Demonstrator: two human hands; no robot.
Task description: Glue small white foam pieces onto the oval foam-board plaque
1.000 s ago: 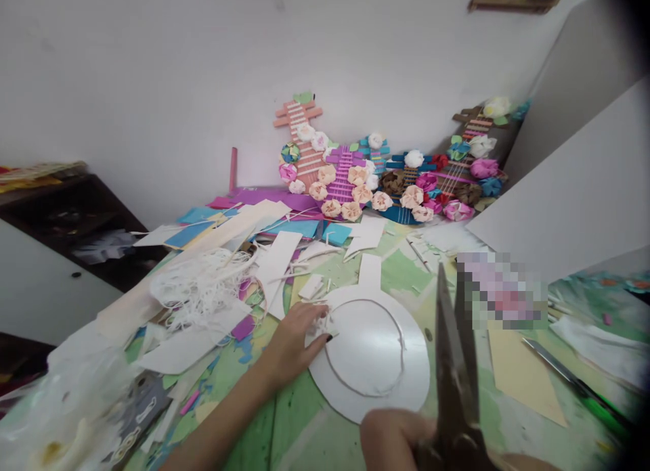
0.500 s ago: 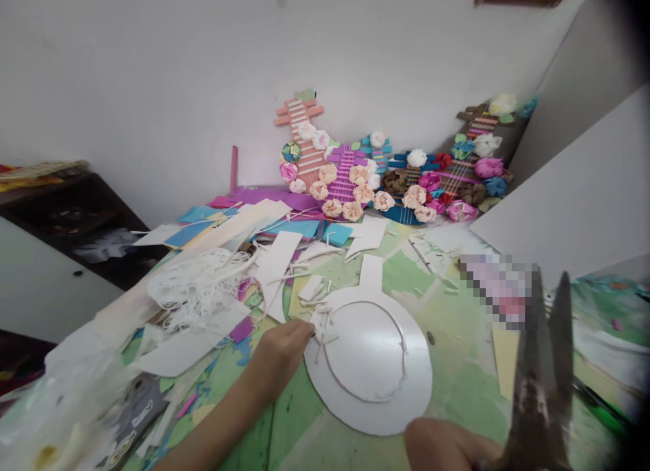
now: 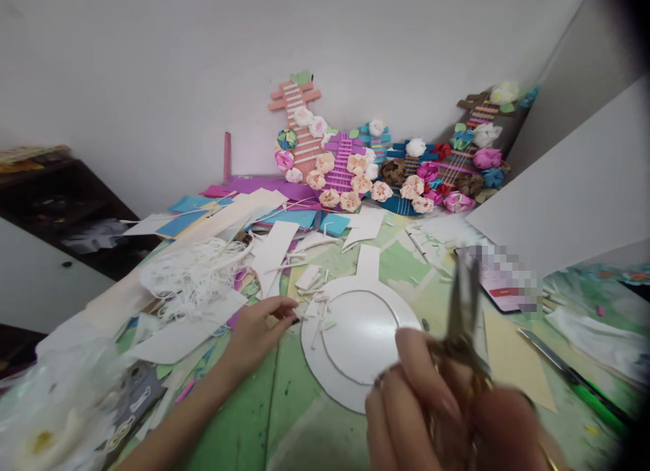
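My left hand [image 3: 258,332] is just left of a round white board [image 3: 315,369], its thumb and fingers parted. A small dark spot shows at the thumb tip; I cannot tell what it is. The board has a short straight neck at the top and a thin raised ring [image 3: 325,349] on its face. Small white cut strips [image 3: 319,308] lie on its upper left. My right hand [image 3: 416,403], close to the camera, grips scissors [image 3: 464,308] with the blades pointing up, nearly together and blurred. This hand covers the board's lower right.
Tangled white string [image 3: 193,278] and paper scraps lie at left, near a plastic bag [image 3: 51,403]. Several flower-covered guitar shapes [image 3: 345,163] lean on the wall. On the right are a phone [image 3: 500,281] and a green-handled cutter [image 3: 573,379].
My left hand has moved left off the board's edge, and its fingers have parted. My right hand has risen further into view; the scissors have shifted left, their blades now closer together.
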